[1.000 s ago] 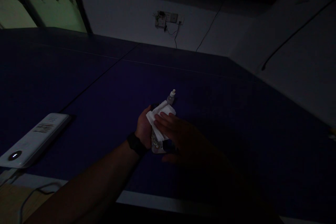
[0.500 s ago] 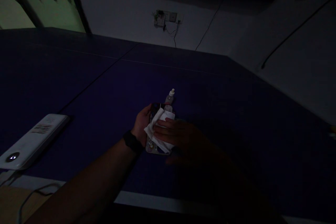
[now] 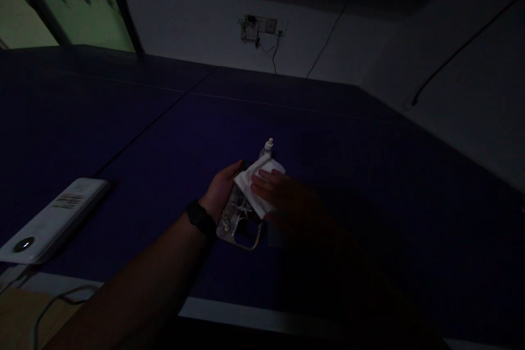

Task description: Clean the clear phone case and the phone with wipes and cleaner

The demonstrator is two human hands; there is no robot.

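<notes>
My left hand (image 3: 220, 192) is closed around the left edge of a clear phone case (image 3: 233, 224) with a flower-like pattern and a large camera cutout at its near end. Over the case's far part lies a folded white cloth (image 3: 256, 186), possibly a tissue. My right hand (image 3: 283, 194) holds this cloth against the case, fingers pressed on top of it. Just beyond stands a small clear bottle (image 3: 268, 147) with a white cap, its lower part hidden by the cloth. A dark flat object (image 3: 275, 236) shows faintly under my right hand; its kind is unclear.
On the dark blue table (image 3: 164, 136) a white power bank (image 3: 57, 219) with a lit round display lies at left, a cable (image 3: 49, 303) near it. Wall sockets (image 3: 262, 26) with wires are at the back. The room is very dim.
The cloth and my right hand have moved up the case, away from me. The case has tilted, its near end swinging left, and the camera cutout is now uncovered.
</notes>
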